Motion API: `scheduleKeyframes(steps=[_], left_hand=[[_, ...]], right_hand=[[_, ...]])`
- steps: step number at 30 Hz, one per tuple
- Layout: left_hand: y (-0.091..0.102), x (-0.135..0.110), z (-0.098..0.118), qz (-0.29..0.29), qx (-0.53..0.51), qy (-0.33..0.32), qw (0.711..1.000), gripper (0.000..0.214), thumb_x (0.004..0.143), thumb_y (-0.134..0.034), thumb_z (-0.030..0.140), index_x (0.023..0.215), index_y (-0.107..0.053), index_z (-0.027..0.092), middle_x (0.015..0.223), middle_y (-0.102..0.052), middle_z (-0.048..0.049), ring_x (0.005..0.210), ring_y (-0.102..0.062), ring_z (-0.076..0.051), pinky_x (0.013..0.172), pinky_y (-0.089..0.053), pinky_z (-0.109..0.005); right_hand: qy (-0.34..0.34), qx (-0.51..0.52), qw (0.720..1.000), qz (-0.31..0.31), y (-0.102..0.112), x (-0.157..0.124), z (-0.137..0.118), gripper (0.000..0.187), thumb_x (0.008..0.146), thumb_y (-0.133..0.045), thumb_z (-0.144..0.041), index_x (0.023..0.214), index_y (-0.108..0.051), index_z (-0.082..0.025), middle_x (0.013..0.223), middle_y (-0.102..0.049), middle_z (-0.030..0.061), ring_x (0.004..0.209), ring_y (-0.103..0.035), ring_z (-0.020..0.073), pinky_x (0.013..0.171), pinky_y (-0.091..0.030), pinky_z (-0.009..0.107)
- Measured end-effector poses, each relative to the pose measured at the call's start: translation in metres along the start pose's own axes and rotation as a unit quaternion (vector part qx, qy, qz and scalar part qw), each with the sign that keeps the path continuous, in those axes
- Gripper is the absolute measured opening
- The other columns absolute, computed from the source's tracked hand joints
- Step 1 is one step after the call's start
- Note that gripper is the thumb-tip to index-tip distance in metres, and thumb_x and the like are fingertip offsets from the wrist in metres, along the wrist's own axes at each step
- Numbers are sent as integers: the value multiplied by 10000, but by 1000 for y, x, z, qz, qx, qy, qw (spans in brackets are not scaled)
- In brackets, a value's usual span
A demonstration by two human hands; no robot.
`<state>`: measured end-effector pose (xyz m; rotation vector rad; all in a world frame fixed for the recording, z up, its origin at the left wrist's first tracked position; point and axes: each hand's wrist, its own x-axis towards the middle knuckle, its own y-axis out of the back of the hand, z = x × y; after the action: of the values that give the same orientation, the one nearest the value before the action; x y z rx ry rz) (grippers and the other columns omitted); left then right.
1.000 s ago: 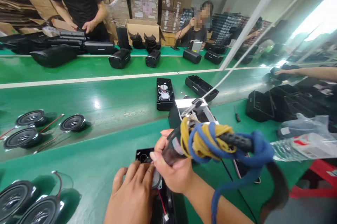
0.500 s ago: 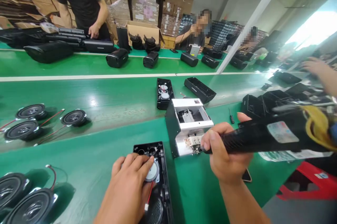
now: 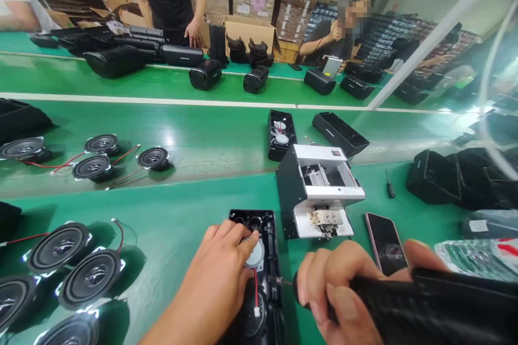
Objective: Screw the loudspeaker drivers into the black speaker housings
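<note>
The left hand (image 3: 216,266) is open, and its fingers press on a round white speaker part (image 3: 256,255). That part sits in a black speaker case (image 3: 270,226) on the green workbench (image 3: 194,210). The right hand (image 3: 338,285) is shut tight around a black electric screwdriver (image 3: 429,302). Its thin metal tip (image 3: 285,282) reaches the side of the case.
</note>
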<state>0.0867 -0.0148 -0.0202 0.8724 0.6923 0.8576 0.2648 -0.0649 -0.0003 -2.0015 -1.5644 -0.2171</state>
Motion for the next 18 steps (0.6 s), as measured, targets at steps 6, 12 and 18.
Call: scheduleKeyframes(steps=[6,12,18], left_hand=[[2,0,0,-8,0,8,1000,617,976,-681,31,1553,-712,249,1401,-755,-92,1294,-622,-339,1095,-498,-542],[2,0,-1,-7,2,6,1000,620,970,-685,24,1544,-718,255,1389,-764,-85,1278,-636,-333,1079,-521,-533],[-1,2,0,-9,7,4,1000,679,941,-641,-18,1571,-696,228,1403,-766,-110,1309,-624,-363,1115,-521,-580]], right_hand=[[5,-36,999,-18,-4,-1,35,467,1136,-667,-236,1513,-461,-420,792,-623,-105,576,-615,135,574,-527,317],[-8,-89,996,-19,1,-3,42,442,1112,-675,-261,1477,-440,-341,764,-590,-91,569,-607,167,583,-538,346],[-42,-124,991,-41,15,-8,57,163,1063,-713,-351,1162,-586,-323,724,-569,-67,536,-562,179,548,-506,365]])
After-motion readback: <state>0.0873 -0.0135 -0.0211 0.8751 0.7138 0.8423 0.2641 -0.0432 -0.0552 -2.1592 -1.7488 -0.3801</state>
